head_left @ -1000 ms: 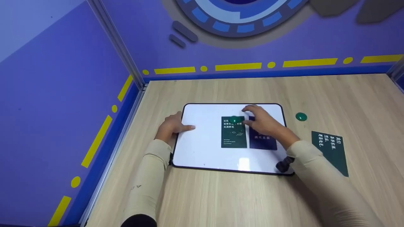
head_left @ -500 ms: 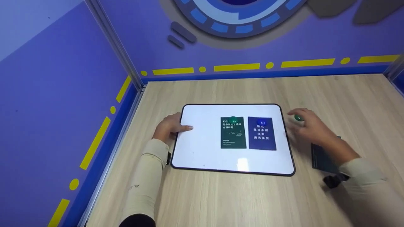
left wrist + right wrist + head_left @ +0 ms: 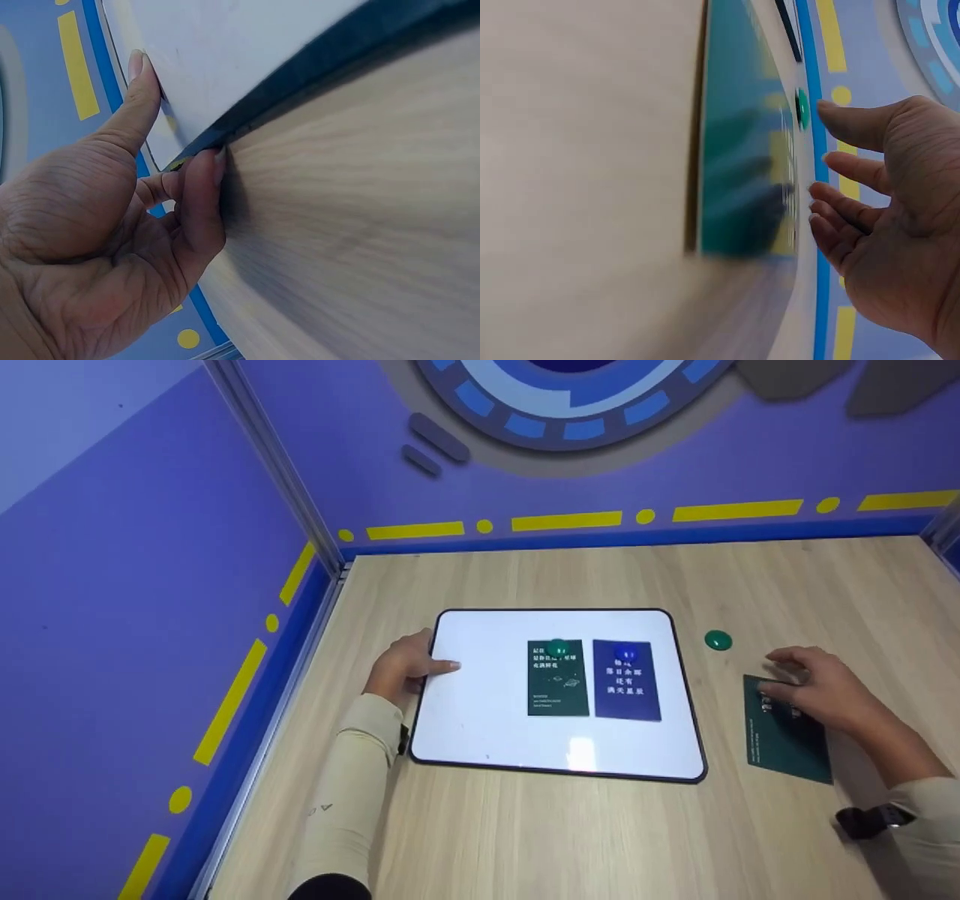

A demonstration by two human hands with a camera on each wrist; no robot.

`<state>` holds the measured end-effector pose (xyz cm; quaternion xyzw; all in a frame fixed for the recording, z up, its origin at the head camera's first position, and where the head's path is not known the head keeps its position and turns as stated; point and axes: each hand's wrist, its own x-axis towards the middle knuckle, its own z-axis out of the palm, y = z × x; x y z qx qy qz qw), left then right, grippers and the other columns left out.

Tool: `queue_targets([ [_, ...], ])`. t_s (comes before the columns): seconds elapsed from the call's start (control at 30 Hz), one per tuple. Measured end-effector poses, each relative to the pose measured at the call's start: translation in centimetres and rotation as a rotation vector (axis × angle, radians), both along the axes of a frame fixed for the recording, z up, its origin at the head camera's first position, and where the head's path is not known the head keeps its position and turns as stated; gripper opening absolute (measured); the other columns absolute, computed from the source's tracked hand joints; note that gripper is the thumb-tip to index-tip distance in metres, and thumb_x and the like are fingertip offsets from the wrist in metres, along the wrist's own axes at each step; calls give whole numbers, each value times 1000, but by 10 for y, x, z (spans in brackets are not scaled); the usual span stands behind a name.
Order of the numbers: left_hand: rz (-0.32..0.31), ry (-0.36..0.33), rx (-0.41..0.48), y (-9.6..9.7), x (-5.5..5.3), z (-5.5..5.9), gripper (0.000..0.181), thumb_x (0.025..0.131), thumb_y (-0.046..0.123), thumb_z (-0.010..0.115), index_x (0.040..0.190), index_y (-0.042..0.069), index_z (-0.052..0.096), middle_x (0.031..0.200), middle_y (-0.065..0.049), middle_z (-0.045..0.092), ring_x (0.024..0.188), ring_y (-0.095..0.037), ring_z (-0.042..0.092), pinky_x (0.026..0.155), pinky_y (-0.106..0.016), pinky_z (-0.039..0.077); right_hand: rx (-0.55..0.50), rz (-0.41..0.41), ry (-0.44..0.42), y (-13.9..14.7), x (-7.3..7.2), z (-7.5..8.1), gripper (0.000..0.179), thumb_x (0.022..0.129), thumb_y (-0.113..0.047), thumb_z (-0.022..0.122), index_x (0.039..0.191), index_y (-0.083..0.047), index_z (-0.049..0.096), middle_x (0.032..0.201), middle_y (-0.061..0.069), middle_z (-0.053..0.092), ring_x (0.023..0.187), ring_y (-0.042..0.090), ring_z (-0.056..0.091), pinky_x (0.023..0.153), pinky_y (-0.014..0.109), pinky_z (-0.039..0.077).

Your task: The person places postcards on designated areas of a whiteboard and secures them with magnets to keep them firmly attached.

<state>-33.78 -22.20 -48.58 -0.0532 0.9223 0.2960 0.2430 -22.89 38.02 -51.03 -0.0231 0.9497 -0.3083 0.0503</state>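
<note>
- Left hand (image 3: 409, 660) grips the whiteboard (image 3: 480, 712) at its left edge.
- Right hand (image 3: 832, 690), fingers parted, hovers over the loose card (image 3: 791, 746) right of the whiteboard.
- Probably picking up the card, which calls for an edge pinch.

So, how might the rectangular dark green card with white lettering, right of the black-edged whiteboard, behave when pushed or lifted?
The green card looks thin, so it is probably light and may flex. Its face shows reflections in the right wrist view, so it could feel slippery. Being flat, it would likely slide rather than roll.
</note>
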Motion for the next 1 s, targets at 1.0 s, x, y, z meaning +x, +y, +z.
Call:
queue_targets([
  [1.0,2,19,-35,0,-1,-1,89,91,45,85,159,7,42,142,-21,64,93,-25,72,74,-33,62,111,-9,-146,22,-2,0,76,86,-23,88,128,21,43,125,38,34,113,51,36,95,63,44],
])
